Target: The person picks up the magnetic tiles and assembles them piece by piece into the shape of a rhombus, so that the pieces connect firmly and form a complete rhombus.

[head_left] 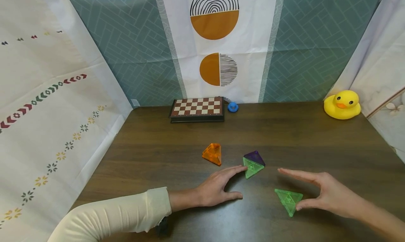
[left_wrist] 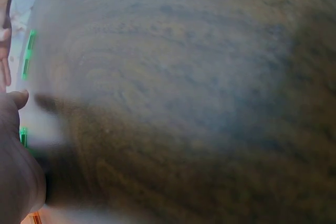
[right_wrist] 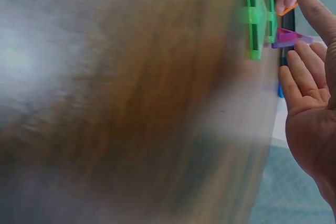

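My left hand (head_left: 218, 187) reaches over the table with fingers extended. Its fingertips are at the left edge of a translucent green triangular tile (head_left: 252, 169), which lies against a dark purple triangular tile (head_left: 255, 157). To the right, my right hand (head_left: 329, 192) has its thumb and straight fingers spread apart. A second green triangular tile (head_left: 289, 201) lies beside the right thumb; whether they touch is unclear. In the right wrist view, this green tile (right_wrist: 253, 19) is seen nearly edge-on. Translucent orange triangular pieces (head_left: 212, 153) lie beyond the left hand.
At the back of the table (head_left: 152, 140) sits a chessboard box (head_left: 197, 108) with a small blue ring (head_left: 232, 107) beside it. A yellow rubber duck (head_left: 342, 104) stands at the back right. Patterned cloths (head_left: 142, 41) hang around the table's sides and back.
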A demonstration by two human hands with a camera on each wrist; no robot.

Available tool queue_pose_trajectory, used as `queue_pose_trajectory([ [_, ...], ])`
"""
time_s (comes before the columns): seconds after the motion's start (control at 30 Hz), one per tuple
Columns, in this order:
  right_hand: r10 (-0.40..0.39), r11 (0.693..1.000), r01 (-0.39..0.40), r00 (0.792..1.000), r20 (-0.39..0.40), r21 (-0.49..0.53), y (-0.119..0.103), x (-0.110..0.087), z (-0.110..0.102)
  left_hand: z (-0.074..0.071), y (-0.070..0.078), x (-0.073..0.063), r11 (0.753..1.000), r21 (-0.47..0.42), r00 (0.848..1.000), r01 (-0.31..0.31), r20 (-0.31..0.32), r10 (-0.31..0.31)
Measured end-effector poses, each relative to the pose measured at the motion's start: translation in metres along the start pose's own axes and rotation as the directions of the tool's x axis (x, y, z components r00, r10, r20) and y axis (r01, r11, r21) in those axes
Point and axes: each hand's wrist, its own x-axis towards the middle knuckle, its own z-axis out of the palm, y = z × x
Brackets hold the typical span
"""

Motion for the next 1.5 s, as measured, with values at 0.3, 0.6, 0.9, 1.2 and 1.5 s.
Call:
queue_pose_trajectory([
  [0.3, -0.018, 0.997, 0.014, 0.998, 0.065, 0.07, 0.01, -0.007, 0.013, 0.001, 0.0, 0.001, 1.0, -0.007, 1.0, 0.001, -0.006, -0.001],
  [0.6, -0.047, 0.994, 0.053, 0.997, 0.06, -0.098, 0.011, -0.009, 0.02, 0.001, 0.0, 0.001, 1.0, -0.001, 1.0, -0.005, -0.005, 0.005],
  [0.9, -0.044, 0.987, 0.05, 0.998, 0.045, -0.152, 0.013, -0.01, 0.025, 0.001, 0.001, 0.001, 1.0, 0.0, 1.0, 0.007, -0.004, -0.007],
  [1.2, -0.064, 0.984, 0.065, 0.998, 0.014, -0.164, 0.008, -0.007, 0.03, 0.001, 0.0, 0.0, 1.0, -0.009, 1.0, 0.015, 0.002, -0.015],
  [1.5, -0.051, 0.977, 0.033, 0.995, -0.083, -0.209, 0.005, -0.002, 0.034, 0.001, 0.0, 0.001, 1.0, -0.003, 1.0, 0.002, -0.007, -0.002],
])
